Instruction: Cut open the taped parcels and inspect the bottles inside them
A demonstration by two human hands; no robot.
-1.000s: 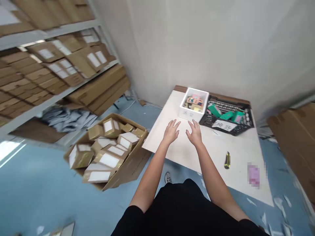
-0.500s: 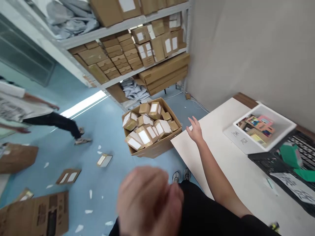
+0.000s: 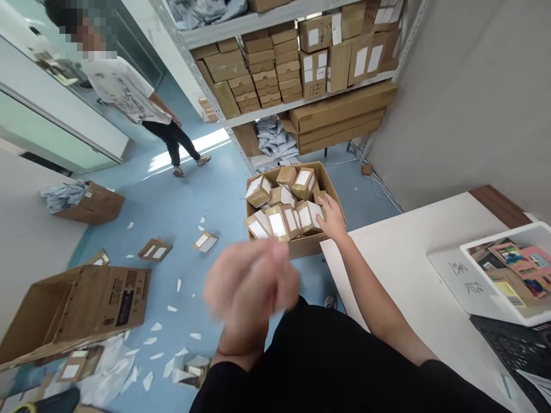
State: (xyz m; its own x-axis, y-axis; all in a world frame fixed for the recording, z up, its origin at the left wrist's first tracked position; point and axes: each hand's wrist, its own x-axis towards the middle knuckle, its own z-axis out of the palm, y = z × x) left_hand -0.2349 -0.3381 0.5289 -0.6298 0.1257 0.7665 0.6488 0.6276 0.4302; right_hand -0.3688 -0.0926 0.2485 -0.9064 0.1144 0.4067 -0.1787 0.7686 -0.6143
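An open cardboard carton (image 3: 301, 248) on the floor is filled with several small taped boxes (image 3: 278, 222) bearing white labels. My right hand (image 3: 332, 217) is over the carton's right side, fingers apart beside the small boxes; I cannot tell whether the fingertips touch them. It grips nothing. Close to the camera, my left hand (image 3: 252, 281) is closed and blurred by motion, in front of the carton's near side. Whatever its curled fingers may hold is hidden.
At right stands a white table (image 3: 387, 252) with a white bin (image 3: 456, 281) and black crate (image 3: 508, 350). Shelving (image 3: 293, 106) full of boxes is behind the carton. Loose boxes (image 3: 155, 249), paper scraps and a big carton (image 3: 107, 298) lie on the floor left. A person (image 3: 133, 97) walks beyond.
My view has shifted left and nearer the carton. My right hand has gone from above the table corner to the small boxes. My left hand has risen, still closed. The other person has walked on.
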